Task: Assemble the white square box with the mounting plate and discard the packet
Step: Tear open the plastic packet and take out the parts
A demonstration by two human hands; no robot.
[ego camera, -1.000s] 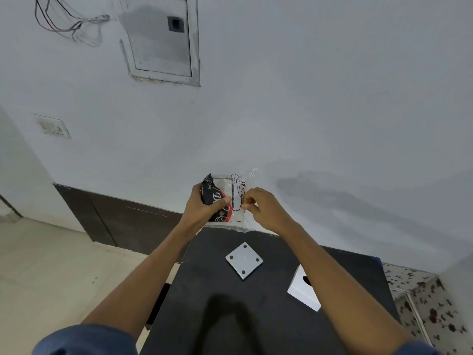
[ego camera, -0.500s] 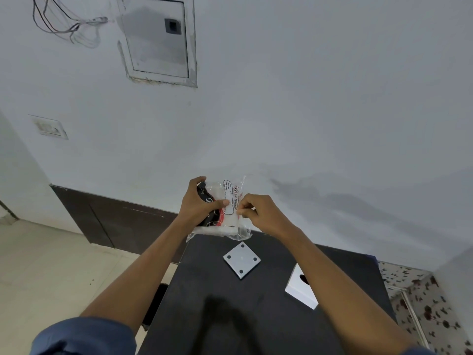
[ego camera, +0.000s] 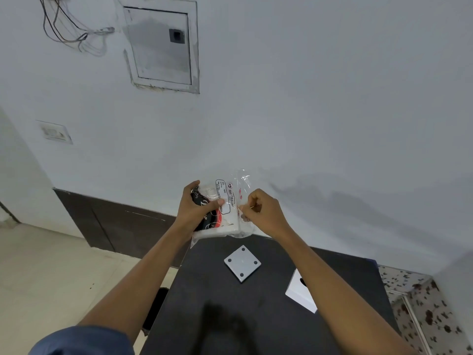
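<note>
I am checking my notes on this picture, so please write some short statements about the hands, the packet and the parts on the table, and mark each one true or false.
1. Both hands hold the clear plastic packet above the far edge of the black table. True.
2. The square plate with four holes is inside the packet. False: it lies flat on the table, apart from the hands.
3. The left hand grips the packet's left side. True.
4. The right hand rests flat on the table. False: it pinches the packet's right edge.
5. A white part lies on the table, partly hidden by the right forearm. True.
</note>
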